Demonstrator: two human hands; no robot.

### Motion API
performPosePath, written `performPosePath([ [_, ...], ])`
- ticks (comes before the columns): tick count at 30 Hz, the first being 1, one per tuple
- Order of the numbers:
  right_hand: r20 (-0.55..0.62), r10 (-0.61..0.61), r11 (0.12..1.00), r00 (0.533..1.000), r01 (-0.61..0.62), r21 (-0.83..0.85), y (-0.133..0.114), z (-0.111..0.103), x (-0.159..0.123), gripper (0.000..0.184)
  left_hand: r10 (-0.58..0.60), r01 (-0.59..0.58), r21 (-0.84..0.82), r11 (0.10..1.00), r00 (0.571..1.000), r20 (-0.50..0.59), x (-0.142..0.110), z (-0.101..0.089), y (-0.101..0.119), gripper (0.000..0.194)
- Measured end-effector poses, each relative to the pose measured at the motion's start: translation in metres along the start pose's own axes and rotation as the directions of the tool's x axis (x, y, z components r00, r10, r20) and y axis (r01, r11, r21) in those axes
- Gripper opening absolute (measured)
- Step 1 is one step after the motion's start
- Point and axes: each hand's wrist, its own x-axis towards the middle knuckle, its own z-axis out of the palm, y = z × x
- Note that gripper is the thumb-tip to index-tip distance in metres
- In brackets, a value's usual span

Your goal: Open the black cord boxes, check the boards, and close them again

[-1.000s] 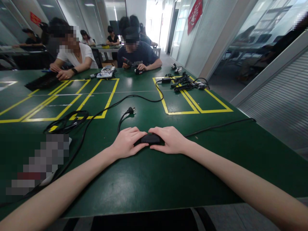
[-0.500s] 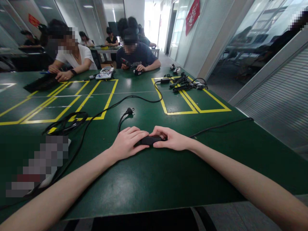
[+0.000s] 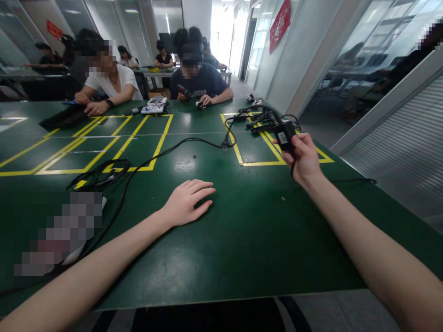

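My right hand [image 3: 303, 159] is raised over the right side of the green table [image 3: 221, 240], closed around a black power adapter [image 3: 284, 136] with a label facing me. Its cord trails left to a plug [image 3: 225, 143] hanging near the yellow tape line. Another length of cord runs from under my hand to the right. My left hand [image 3: 187, 200] lies flat on the table, fingers stretched out, holding nothing.
A pile of black adapters and cables [image 3: 265, 121] lies in the yellow-taped box at the far right. A coil of black cable [image 3: 100, 174] sits at the left. Two seated people work at the far edge, with a white device [image 3: 154, 106] between them.
My right hand lifted the adapter off the table and carried it up and to the right; the plug followed it. My left hand let go and stayed flat on the table.
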Motion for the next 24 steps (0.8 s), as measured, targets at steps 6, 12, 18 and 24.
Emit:
performPosePath([
  [6, -0.379, -0.188, 0.963, 0.906, 0.093, -0.254, 0.008, -0.055, 0.031, 0.037, -0.036, 0.038, -0.034, 0.999, 0.997, 0.061, 0.0, 0.001, -0.001, 0.023],
  [12, -0.358, -0.156, 0.725, 0.92, -0.14, -0.675, 0.023, -0.086, 0.024, 0.023, -0.04, 0.043, -0.045, 0.998, 0.996, 0.077, 0.0, 0.001, -0.002, 0.022],
  [18, -0.23, 0.014, 0.367, 0.973, -0.219, -0.904, 0.03, -0.097, 0.016, 0.021, -0.039, 0.043, -0.041, 0.998, 0.996, 0.085, -0.003, 0.001, -0.002, 0.021],
  [24, -0.266, 0.034, 0.242, 0.964, -0.266, -0.933, 0.031, -0.099, 0.019, 0.029, -0.054, 0.057, -0.041, 0.998, 0.995, 0.082, -0.002, 0.001, -0.001, 0.021],
])
